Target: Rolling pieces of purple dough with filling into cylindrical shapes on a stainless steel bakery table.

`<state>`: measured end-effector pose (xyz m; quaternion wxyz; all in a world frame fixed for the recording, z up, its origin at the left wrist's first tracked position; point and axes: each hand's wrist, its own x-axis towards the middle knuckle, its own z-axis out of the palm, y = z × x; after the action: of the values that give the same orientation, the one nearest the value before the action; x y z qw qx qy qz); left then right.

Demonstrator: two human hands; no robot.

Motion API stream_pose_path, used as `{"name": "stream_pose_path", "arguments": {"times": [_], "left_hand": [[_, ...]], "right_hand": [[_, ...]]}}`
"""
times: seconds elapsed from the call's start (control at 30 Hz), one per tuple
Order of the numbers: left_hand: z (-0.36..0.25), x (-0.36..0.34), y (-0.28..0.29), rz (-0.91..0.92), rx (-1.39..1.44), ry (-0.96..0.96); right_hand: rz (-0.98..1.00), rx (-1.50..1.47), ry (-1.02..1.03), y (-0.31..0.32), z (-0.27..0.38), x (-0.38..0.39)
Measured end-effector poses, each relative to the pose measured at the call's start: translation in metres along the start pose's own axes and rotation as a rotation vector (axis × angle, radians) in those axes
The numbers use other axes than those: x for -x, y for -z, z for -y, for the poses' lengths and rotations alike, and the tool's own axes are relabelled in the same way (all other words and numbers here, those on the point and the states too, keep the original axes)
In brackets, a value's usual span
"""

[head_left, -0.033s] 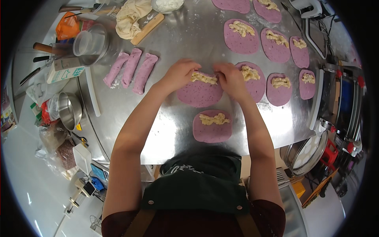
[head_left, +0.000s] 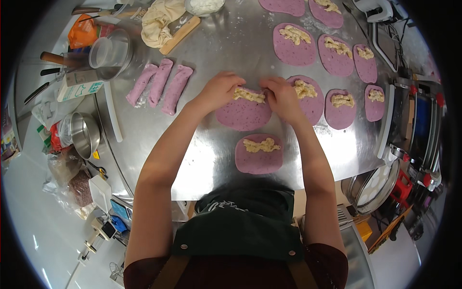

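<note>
A flat oval of purple dough [head_left: 243, 114] lies on the metal table before me, a strip of pale yellow filling [head_left: 249, 96] across its far end. My left hand [head_left: 222, 90] is closed on the far left edge of this dough. At the far right edge my right hand [head_left: 283, 98] pinches it too; the fingertips of both hands are partly hidden. Close to my body lies another purple oval [head_left: 258, 161] with filling. Beside my right hand, a further filled dough oval [head_left: 309, 103] is partly covered. To the left rest three rolled purple dough logs [head_left: 177, 90].
Several filled dough ovals [head_left: 294, 54] spread over the table's right side. Farther back left are a cloth [head_left: 156, 24], a wooden-handled scraper [head_left: 179, 36] and a bowl of white powder [head_left: 204, 6]. Plastic tubs [head_left: 109, 54], a carton [head_left: 80, 85] and a steel bowl [head_left: 85, 136] line the left.
</note>
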<state>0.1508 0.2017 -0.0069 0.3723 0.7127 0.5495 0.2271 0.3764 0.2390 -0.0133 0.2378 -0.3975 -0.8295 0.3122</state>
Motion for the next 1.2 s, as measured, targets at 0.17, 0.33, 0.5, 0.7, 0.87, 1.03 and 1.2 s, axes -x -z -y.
{"name": "stream_pose_path", "arguments": {"times": [0.17, 0.33, 0.5, 0.7, 0.87, 1.03, 1.2], "left_hand": [[-0.008, -0.001, 0.001, 0.050, -0.085, 0.024], [-0.017, 0.018, -0.003, 0.009, -0.201, -0.069], [-0.024, 0.031, -0.007, -0.249, -0.264, -0.194], [0.006, 0.017, 0.014, -0.168, -0.032, 0.062], [0.002, 0.011, 0.014, -0.028, -0.109, 0.114], [-0.001, 0.021, 0.008, -0.154, -0.193, -0.001], [-0.006, 0.016, 0.002, -0.188, -0.091, 0.048]], "right_hand": [[0.092, 0.016, 0.018, 0.008, 0.008, 0.006], [0.064, 0.050, 0.004, 0.009, 0.023, 0.020], [-0.119, 0.139, 0.107, 0.002, 0.023, 0.025], [-0.006, 0.064, -0.019, -0.010, 0.028, -0.008], [0.094, 0.119, -0.088, -0.019, 0.025, -0.020], [0.113, 0.022, -0.101, -0.019, 0.029, -0.014], [0.025, 0.088, -0.047, -0.023, 0.030, -0.011]]}}
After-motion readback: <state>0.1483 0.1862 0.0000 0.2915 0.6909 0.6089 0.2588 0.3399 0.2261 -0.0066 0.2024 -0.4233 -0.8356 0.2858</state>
